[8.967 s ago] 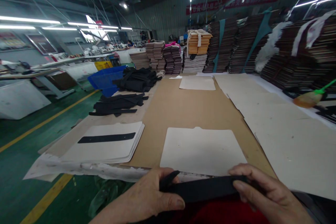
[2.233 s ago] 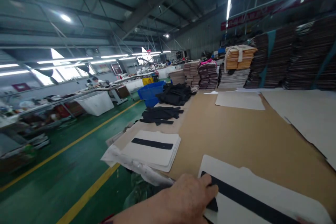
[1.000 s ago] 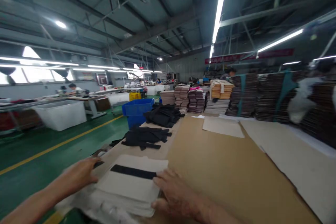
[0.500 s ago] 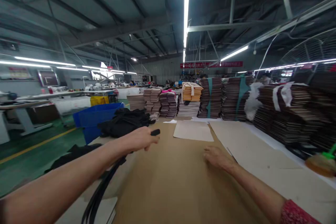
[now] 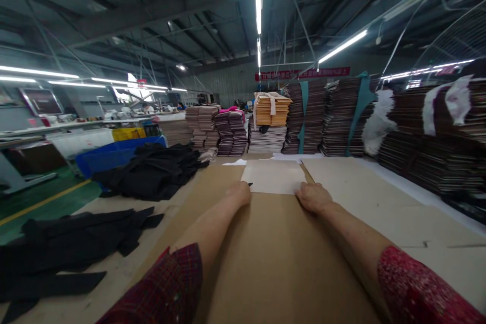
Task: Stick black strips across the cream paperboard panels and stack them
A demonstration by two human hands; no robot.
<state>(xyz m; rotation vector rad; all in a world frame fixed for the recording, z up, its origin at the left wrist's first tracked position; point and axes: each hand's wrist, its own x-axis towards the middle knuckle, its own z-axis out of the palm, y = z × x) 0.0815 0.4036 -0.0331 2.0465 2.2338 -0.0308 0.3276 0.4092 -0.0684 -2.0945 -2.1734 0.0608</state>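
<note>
A pale rectangular sheet [image 5: 273,176], paper or thin card, lies on the brown board [image 5: 261,258] in front of me. My left hand [image 5: 239,194] is closed at the sheet's near left corner. A small black object [image 5: 250,184] pokes out from its fingers, mostly hidden, so its kind is unclear. At the near right corner, my right hand [image 5: 313,197] has its fingers closed on the sheet's edge. Both forearms stretch forward over the board.
Black fabric pieces [image 5: 152,169] lie in a heap at left, and more black strips [image 5: 76,243] spread nearer. Larger pale sheets [image 5: 364,197] cover the right side. Tall stacks of dark pieces [image 5: 307,116] line the back. Beyond the left edge stands a blue bin [image 5: 110,154].
My left hand has moved right and forward to the sheet's left corner, away from the hanging black strips. My right hand has reached the right corner. The view has shifted forward.
</note>
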